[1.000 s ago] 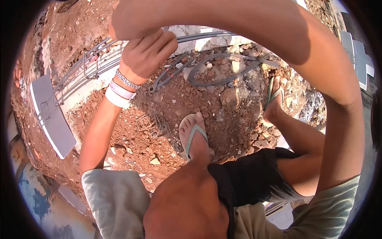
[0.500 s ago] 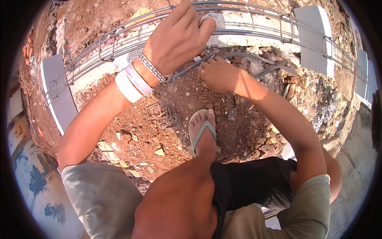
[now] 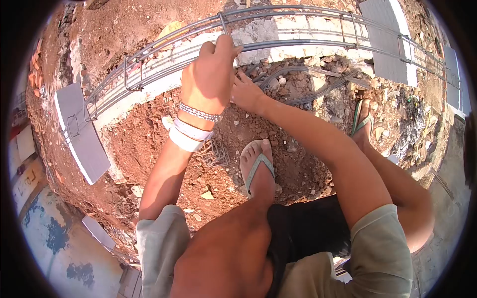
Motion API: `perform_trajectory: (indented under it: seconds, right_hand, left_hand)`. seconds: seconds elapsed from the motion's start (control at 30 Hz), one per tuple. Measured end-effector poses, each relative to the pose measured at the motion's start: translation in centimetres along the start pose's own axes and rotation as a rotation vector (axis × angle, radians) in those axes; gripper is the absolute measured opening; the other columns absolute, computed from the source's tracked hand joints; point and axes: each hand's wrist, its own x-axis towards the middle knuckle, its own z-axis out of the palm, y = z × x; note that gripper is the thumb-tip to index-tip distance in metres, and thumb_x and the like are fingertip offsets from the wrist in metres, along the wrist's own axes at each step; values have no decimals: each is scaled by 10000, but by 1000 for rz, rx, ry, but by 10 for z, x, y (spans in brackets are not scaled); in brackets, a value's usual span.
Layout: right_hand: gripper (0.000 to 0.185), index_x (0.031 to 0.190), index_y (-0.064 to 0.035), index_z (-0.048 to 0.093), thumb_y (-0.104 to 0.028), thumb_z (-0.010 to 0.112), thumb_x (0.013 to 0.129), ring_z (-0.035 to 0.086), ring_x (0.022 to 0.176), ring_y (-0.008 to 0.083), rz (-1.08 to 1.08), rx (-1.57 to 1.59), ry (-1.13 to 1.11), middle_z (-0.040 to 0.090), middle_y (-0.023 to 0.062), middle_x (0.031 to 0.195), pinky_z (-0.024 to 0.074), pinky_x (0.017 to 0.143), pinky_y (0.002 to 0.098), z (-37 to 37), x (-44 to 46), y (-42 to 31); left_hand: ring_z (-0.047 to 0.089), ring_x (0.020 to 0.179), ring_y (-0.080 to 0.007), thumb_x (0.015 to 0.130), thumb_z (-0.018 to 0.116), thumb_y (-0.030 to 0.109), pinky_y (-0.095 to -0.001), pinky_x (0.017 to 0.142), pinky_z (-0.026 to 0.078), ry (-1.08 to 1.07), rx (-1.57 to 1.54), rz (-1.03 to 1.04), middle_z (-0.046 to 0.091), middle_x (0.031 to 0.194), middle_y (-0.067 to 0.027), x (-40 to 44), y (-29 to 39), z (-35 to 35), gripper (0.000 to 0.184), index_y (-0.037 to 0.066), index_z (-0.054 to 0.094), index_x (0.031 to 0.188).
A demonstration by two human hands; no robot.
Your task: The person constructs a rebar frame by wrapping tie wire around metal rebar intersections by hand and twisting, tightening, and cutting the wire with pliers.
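Note:
A long steel rebar cage (image 3: 298, 43) runs across the top of the view, its bars joined by square stirrups. My left hand (image 3: 208, 74), with a beaded bracelet and white bands at the wrist, is closed on a stirrup (image 3: 223, 22) at the lower bar. My right hand (image 3: 247, 94) is just right of and below it, close to the left wrist. Its fingers are bent and partly hidden behind the left hand; whatever they hold is out of sight.
Grey boards (image 3: 390, 44) stand under the cage at right, and another board (image 3: 82, 129) at left. Bundled tie wire (image 3: 298, 84) lies on rubble. Loose stirrups (image 3: 214, 154) rest on the soil near my sandalled foot (image 3: 258, 169). A pale concrete strip (image 3: 268, 52) runs beneath the cage.
My left hand has swung down and left from the upper bars to the stirrup at the lower bar. The right hand has moved left, beside it. The view has shifted slightly.

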Motion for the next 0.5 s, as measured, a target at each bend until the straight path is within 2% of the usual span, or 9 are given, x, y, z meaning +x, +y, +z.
perform_trajectory:
  seconds: [0.07, 0.13, 0.17, 0.27, 0.4, 0.5]
  right_hand:
    - [476, 1246, -101, 595, -317, 742, 848, 509, 1245, 297, 100, 76, 125, 570, 113, 1273, 375, 1060, 529, 4, -4, 1]
    - [569, 1272, -92, 569, -359, 780, 817, 496, 1269, 315, 106, 128, 41, 566, 121, 1294, 358, 1078, 559, 2, -9, 7]
    - [616, 1286, -87, 556, -380, 799, 801, 490, 1281, 323, 104, 147, 5, 563, 126, 1304, 350, 1087, 574, -1, -7, 11]
    - [606, 1284, -76, 555, -387, 784, 817, 490, 1279, 334, 119, 98, -82, 557, 131, 1313, 341, 1094, 593, 1, 4, 15]
    - [519, 1248, -70, 576, -386, 738, 869, 503, 1245, 323, 15, 147, 46, 587, 128, 1238, 346, 1078, 604, 23, 11, 23]
    - [453, 1224, -52, 587, -360, 692, 909, 553, 1188, 333, 7, 172, 88, 630, 145, 1155, 385, 1038, 592, -7, 9, 13]
  left_hand:
    - [648, 641, -364, 964, 686, 195, -432, 533, 483, 122, -142, -65, 646, 755, -136, -7, 5, 14, 226, 29, 557, 882]
    - [642, 639, -357, 960, 695, 182, -420, 559, 487, 224, -255, -105, 663, 767, -137, -11, 9, 21, 213, 21, 576, 886]
    - [661, 656, -342, 954, 704, 175, -396, 595, 501, 213, -278, -158, 700, 830, -149, -13, 11, 19, 191, 17, 606, 913]
    - [703, 717, -322, 946, 712, 166, -378, 617, 523, 55, -377, -269, 724, 866, -165, -10, 14, -1, 180, 5, 633, 953]
    - [732, 771, -300, 942, 706, 135, -361, 639, 545, -51, -372, -278, 740, 882, -171, -19, 15, -8, 158, 8, 667, 1029]
    - [742, 775, -268, 938, 701, 118, -339, 636, 554, -90, -405, -336, 746, 916, -172, -18, 11, -9, 179, 5, 665, 1072]
